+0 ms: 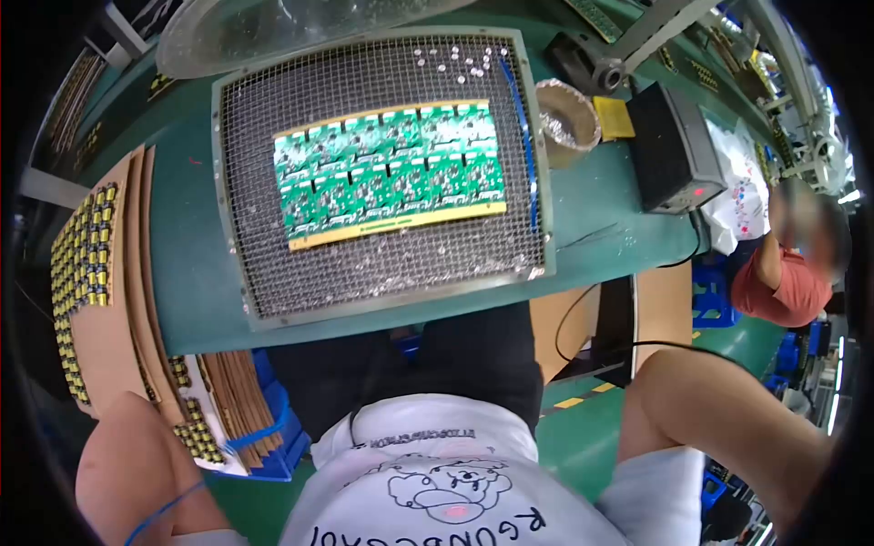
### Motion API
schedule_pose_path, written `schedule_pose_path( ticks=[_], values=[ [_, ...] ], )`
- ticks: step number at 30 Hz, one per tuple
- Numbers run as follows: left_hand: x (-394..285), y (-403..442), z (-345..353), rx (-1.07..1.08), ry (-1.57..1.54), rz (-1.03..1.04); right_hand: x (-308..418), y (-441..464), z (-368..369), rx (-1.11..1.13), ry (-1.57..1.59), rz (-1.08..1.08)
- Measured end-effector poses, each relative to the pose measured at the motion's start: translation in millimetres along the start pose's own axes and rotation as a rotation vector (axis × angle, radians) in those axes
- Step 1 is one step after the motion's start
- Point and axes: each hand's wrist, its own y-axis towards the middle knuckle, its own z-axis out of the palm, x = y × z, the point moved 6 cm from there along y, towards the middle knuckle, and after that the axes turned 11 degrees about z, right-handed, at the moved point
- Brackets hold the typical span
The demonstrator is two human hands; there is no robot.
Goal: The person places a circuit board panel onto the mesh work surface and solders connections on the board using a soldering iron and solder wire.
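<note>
Board [369,187] is seen in the head view lying flat on the mesh inside a frame [225,182], which is set on the green table [182,227]. Its two rows of joined units are already covered with small parts, and their black slots and both yellow edge strips are left in place; whether anything remains to be fitted or removed cannot be told. Loose white bits [461,80] are scattered on the mesh beyond it, near a blue strip [524,127]. A tub [564,156], a yellow pad [615,118] and a black box [669,150] are placed to the right. The left arm [132,464] and right arm [719,400] are bent back, with both hands out of frame, so whether fingers are open, closed or gripping cannot be told.
</note>
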Motion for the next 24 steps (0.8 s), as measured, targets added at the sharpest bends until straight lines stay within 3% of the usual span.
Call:
schedule_pose_path(
  ticks=[6,17,21,24],
  values=[
    [8,-24,11,0.051,0.082,-0.062,-4,6,50,0.144,-0.105,-0.163],
    [31,-53,5,0.028,0.207,-0.151,-4,-6,51,0.079,-0.142,-0.353],
    [29,-47,-2,-0.010,0.263,-0.060,-6,-9,38,0.011,-0.155,-0.425],
    [13,-30,-11,-0.046,0.324,0.132,-10,-11,20,-0.107,-0.185,-0.437]
  ],
)
